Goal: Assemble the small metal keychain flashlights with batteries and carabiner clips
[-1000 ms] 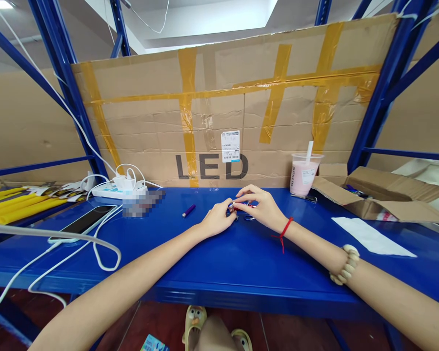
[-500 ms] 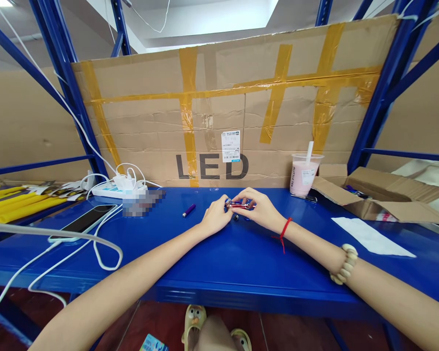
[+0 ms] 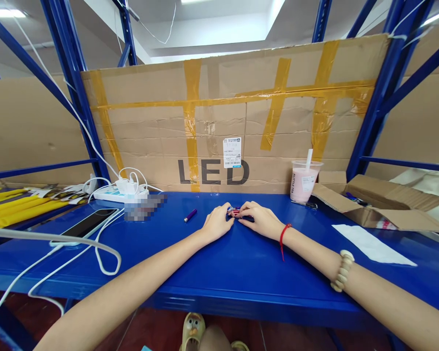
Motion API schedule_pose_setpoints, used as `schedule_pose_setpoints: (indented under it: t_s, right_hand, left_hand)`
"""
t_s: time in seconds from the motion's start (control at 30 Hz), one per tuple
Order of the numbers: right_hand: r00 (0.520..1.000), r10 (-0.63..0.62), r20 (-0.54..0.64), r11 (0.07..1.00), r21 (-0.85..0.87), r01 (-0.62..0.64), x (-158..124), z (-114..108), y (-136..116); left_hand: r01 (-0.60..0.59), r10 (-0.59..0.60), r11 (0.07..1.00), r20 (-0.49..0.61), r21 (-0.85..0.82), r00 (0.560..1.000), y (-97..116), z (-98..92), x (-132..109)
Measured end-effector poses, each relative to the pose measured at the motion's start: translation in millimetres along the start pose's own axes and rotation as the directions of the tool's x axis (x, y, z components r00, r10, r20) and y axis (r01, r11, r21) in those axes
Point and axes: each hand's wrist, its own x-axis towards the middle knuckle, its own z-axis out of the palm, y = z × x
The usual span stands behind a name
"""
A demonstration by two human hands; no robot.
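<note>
Both my hands rest on the blue shelf top [image 3: 219, 263], fingertips meeting at its middle. My left hand [image 3: 216, 223] pinches one end of a small red and blue tube-like piece [image 3: 234, 210]. Over the tube's other end my right hand [image 3: 260, 219] is closed, with its fingers curled down on the surface. Most of the piece is hidden by my fingers. A small purple cylinder [image 3: 190, 215] lies loose to the left of my left hand.
A phone [image 3: 85, 224] with white cables and a power strip [image 3: 119, 192] lie at the left. A pink drink cup [image 3: 304, 181] with a straw, an open cardboard box [image 3: 373, 204] and a white paper sheet [image 3: 373, 238] sit at the right. A taped cardboard panel [image 3: 237, 117] marked LED stands behind.
Both hands have lowered onto the shelf top with the small piece, and my right fingers have curled down over it. The camera has tilted slightly.
</note>
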Motion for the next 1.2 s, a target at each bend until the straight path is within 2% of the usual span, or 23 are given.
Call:
schedule_pose_setpoints:
  t_s: [0.23, 0.67, 0.97, 1.2]
  right_hand:
    - [1.000, -0.011, -0.008, 0.999, -0.040, 0.011, 1.2, -1.5, -2.9]
    - [0.999, 0.045, 0.009, 0.991, 0.122, -0.046, 1.6, 3.2, -1.5]
    - [1.000, -0.002, -0.015, 0.993, 0.122, 0.003, 0.9, 1.0, -6.0]
    - [1.000, 0.028, -0.013, 0.994, 0.103, -0.026, 0.2, -1.1, -7.2]
  left_hand:
    - [0.041, -0.042, 0.998, -0.007, -0.041, 0.999, 0.9, -1.4, -0.7]
    - [0.051, -0.049, 0.979, 0.014, -0.197, 0.999, -6.7, 1.4, 3.2]
    - [0.064, -0.051, 0.954, 0.053, -0.292, 0.997, -7.4, -1.3, 3.7]
    - [-0.001, 0.029, 0.948, 0.080, -0.319, 0.996, -8.5, -2.2, 4.2]
